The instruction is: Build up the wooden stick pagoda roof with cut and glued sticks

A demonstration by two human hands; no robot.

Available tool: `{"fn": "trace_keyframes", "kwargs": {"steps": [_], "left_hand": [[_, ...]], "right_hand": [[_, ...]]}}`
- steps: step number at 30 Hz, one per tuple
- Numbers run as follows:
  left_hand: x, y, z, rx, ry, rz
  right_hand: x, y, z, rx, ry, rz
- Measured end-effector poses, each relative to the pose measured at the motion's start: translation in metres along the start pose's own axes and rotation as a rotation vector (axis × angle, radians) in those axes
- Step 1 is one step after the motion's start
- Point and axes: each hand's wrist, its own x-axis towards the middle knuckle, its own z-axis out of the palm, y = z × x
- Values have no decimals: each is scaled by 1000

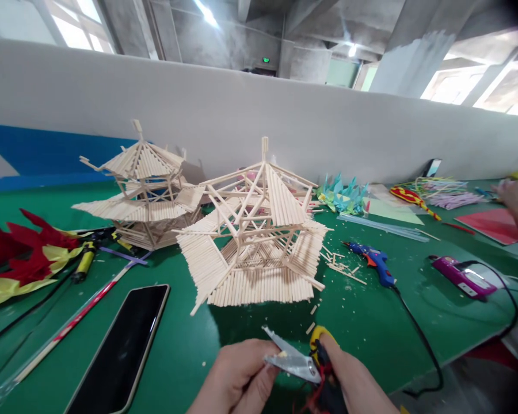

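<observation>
Near the front edge of the green table, steel scissors with yellow-and-black handles are grasped by the right hand. Their blades are pinched by the left hand, seemingly for steadiness. They are held just before the pale wooden-stick pagoda model.

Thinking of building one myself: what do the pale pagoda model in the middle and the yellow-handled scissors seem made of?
The pale pagoda model looks like thin bare wooden sticks, matt and unpainted, laid in rows. The yellow-handled scissors in the right hand have shiny grey blades, probably steel; the handle looks like plastic.
</observation>
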Motion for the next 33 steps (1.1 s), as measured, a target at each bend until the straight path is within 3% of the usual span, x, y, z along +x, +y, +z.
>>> {"fn": "trace_keyframes", "kwargs": {"steps": [1,6,11,13,16,21,26,33], "left_hand": [[-1,-2,0,-26,29,-24],[-3,1,-3,-216,-168,-214],[5,8,-3,-357,-262,-211],[5,7,1,-291,-218,-146],[-1,3,9,-107,-33,-39],[-7,-6,17,234,135,113],[0,-9,9,1,5,208],[3,3,-4,-46,-6,45]], "right_hand": [[-2,-1,-2,-1,5,-13],[-7,-4,-6,-4,31,-61],[-6,0,-3,1,27,-79],[-5,1,-2,-8,59,-90],[-3,1,-1,-22,129,-142],[0,-3,-3,-36,185,-159],[-3,-7,-6,-31,156,-187],[-2,0,-1,-1,115,-152]]}}
